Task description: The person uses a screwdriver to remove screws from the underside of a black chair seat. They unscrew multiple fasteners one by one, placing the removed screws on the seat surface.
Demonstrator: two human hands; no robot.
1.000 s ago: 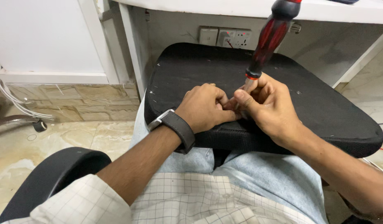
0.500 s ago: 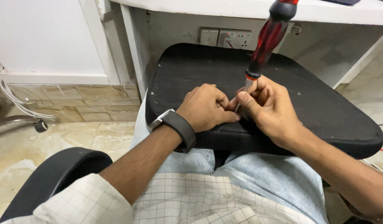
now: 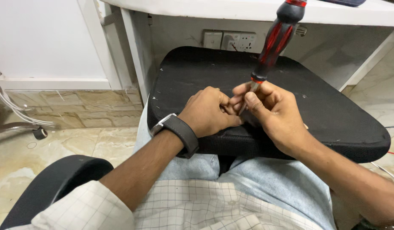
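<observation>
- My right hand (image 3: pixel 271 111) is closed around the metal shaft of a screwdriver (image 3: pixel 273 38), low down near its tip.
- The screwdriver has a red and black handle. It stands tilted, with the handle up and away from me and the tip pointing down between my two hands.
- I cannot see the tip itself, because my fingers hide it.
- My left hand (image 3: pixel 207 111) is curled into a loose fist and rests on the black seat cushion (image 3: pixel 333 110). Its fingertips are tucked in right beside the screwdriver shaft, touching my right hand. I cannot tell if they pinch something small there.
- I wear a dark watch (image 3: pixel 178 133) with a silver buckle on my left wrist.
- The seat cushion lies across my lap, on my light blue jeans (image 3: pixel 282 179). It has small white specks on its cloth.
- My shirt sleeve (image 3: pixel 82 208) is white with thin checks.
- Behind the cushion is a white bench (image 3: pixel 231 6), and under it a row of wall sockets (image 3: pixel 229 40).
- To my left there is a black chair arm (image 3: pixel 56 185) near my elbow.
- The floor (image 3: pixel 18 157) is shiny stone tile, and white cables (image 3: pixel 9 106) hang near the wall on the left.
</observation>
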